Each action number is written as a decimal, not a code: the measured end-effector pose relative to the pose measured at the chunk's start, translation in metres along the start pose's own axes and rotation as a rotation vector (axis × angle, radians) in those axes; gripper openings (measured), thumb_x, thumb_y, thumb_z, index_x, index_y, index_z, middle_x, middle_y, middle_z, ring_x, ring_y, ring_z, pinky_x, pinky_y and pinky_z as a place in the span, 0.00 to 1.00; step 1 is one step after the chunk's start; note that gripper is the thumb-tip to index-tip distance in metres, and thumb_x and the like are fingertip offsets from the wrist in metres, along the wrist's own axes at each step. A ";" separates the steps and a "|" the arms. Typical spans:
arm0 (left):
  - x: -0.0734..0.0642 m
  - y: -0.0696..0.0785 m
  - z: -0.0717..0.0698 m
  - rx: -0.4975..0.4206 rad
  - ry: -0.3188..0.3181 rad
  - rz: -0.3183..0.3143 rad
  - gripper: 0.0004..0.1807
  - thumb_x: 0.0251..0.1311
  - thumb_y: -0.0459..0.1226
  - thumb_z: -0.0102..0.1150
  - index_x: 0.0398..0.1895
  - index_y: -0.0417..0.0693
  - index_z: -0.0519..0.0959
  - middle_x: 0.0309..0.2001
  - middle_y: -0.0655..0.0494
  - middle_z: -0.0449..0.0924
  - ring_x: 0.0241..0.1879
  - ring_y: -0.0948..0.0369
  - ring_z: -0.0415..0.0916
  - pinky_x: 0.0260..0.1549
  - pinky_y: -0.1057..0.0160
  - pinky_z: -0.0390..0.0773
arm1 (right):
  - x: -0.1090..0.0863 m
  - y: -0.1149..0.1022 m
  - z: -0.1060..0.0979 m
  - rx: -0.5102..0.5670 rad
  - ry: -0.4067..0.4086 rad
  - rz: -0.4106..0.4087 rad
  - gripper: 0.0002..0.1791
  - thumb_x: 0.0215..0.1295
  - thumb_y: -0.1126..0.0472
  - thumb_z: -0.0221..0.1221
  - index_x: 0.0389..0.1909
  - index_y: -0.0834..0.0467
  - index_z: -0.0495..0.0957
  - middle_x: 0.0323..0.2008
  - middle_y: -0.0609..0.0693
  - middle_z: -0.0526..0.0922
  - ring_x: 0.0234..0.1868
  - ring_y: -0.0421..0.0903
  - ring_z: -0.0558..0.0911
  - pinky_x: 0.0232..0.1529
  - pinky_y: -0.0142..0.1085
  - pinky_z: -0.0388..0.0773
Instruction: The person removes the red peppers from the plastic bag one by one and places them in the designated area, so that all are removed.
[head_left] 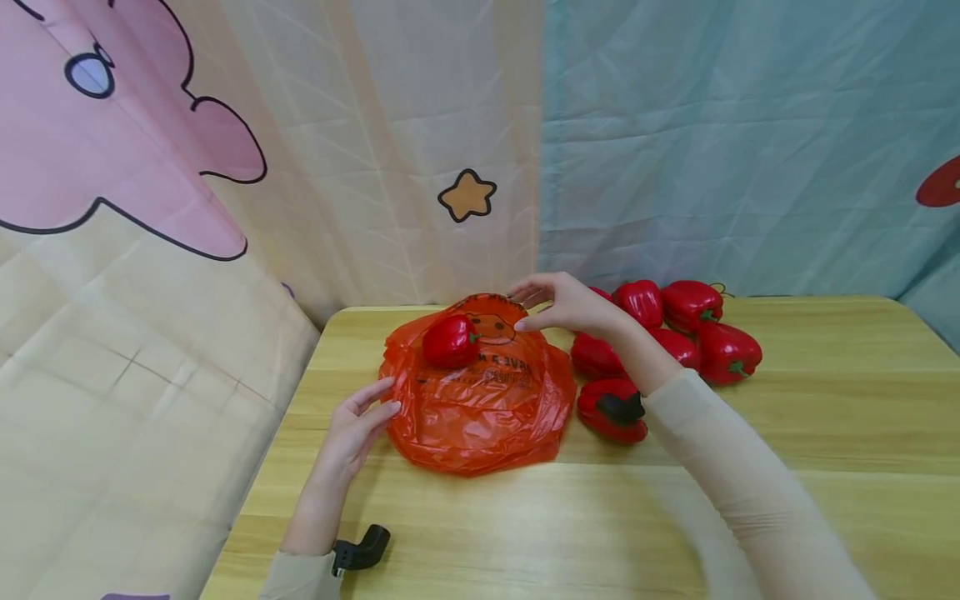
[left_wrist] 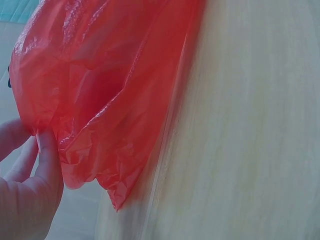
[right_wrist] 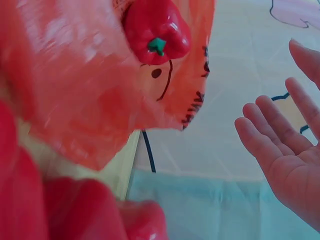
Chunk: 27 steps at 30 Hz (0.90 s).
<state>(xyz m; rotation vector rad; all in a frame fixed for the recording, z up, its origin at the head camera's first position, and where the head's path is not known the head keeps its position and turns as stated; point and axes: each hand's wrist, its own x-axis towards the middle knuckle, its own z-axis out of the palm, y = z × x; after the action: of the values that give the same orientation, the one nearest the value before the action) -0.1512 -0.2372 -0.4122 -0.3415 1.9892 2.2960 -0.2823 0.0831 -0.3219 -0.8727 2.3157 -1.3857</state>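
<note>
A red-orange plastic bag with black print spreads over the table, its mouth gaping. One red bell pepper with a green stem sits in the mouth, against the printed back wall. At the bag's left edge, my left hand pinches the film between thumb and fingers, as the left wrist view shows at the hand. My right hand hovers by the bag's upper right rim. Its fingers are spread and hold nothing; in the right wrist view that hand is apart from the bag.
Several red bell peppers cluster right of the bag, partly hidden under my right forearm. A black piece at the right cuff overlaps the nearest pepper. Another black piece is at my left cuff. A printed curtain hangs behind the wooden table.
</note>
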 end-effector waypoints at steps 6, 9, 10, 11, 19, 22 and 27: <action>-0.001 0.003 0.000 -0.011 0.001 0.005 0.27 0.61 0.25 0.53 0.64 0.34 0.63 0.58 0.50 0.63 0.44 0.66 0.76 0.47 0.69 0.76 | 0.025 -0.002 0.012 0.056 -0.002 0.018 0.28 0.52 0.64 0.66 0.56 0.64 0.72 0.55 0.63 0.73 0.55 0.62 0.71 0.51 0.49 0.75; -0.002 0.004 -0.001 -0.021 -0.006 0.010 0.27 0.61 0.25 0.52 0.64 0.33 0.63 0.57 0.50 0.63 0.44 0.66 0.76 0.47 0.69 0.76 | 0.033 -0.002 0.020 0.077 -0.004 0.030 0.28 0.53 0.64 0.66 0.56 0.64 0.72 0.56 0.63 0.72 0.56 0.62 0.71 0.50 0.48 0.76; -0.002 0.004 -0.001 -0.020 -0.008 0.012 0.27 0.61 0.25 0.53 0.64 0.34 0.63 0.57 0.50 0.64 0.44 0.66 0.76 0.47 0.69 0.76 | 0.036 -0.001 0.022 0.076 -0.001 0.031 0.28 0.53 0.64 0.66 0.56 0.65 0.72 0.56 0.63 0.72 0.56 0.62 0.71 0.51 0.48 0.76; -0.002 0.004 -0.001 -0.019 -0.009 0.012 0.27 0.61 0.25 0.53 0.64 0.34 0.63 0.57 0.50 0.63 0.44 0.66 0.76 0.47 0.69 0.76 | 0.038 0.000 0.025 0.073 0.003 0.033 0.28 0.53 0.64 0.66 0.56 0.64 0.72 0.56 0.62 0.72 0.55 0.61 0.72 0.50 0.48 0.76; -0.002 0.004 -0.002 -0.021 -0.001 0.007 0.27 0.61 0.25 0.53 0.65 0.34 0.63 0.57 0.51 0.64 0.43 0.66 0.76 0.47 0.69 0.76 | 0.054 0.011 0.052 0.070 0.042 0.048 0.26 0.53 0.66 0.66 0.54 0.66 0.73 0.55 0.63 0.74 0.54 0.61 0.73 0.51 0.45 0.76; -0.003 0.004 -0.001 -0.023 -0.001 0.013 0.27 0.61 0.25 0.53 0.64 0.33 0.63 0.56 0.51 0.64 0.44 0.66 0.76 0.47 0.69 0.76 | 0.060 0.016 0.062 0.080 0.069 0.081 0.26 0.52 0.66 0.66 0.53 0.66 0.74 0.54 0.62 0.74 0.54 0.60 0.73 0.51 0.44 0.77; -0.004 0.006 0.002 -0.033 0.007 0.022 0.26 0.60 0.24 0.53 0.64 0.32 0.63 0.56 0.50 0.65 0.44 0.65 0.76 0.47 0.69 0.76 | 0.066 0.020 0.073 0.081 0.103 0.111 0.27 0.51 0.66 0.68 0.54 0.64 0.74 0.53 0.61 0.75 0.54 0.57 0.74 0.52 0.43 0.76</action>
<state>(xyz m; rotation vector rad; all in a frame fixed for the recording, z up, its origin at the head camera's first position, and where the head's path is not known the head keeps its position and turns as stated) -0.1489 -0.2362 -0.4057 -0.3320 1.9697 2.3469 -0.3008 -0.0023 -0.3718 -0.6530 2.3263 -1.4975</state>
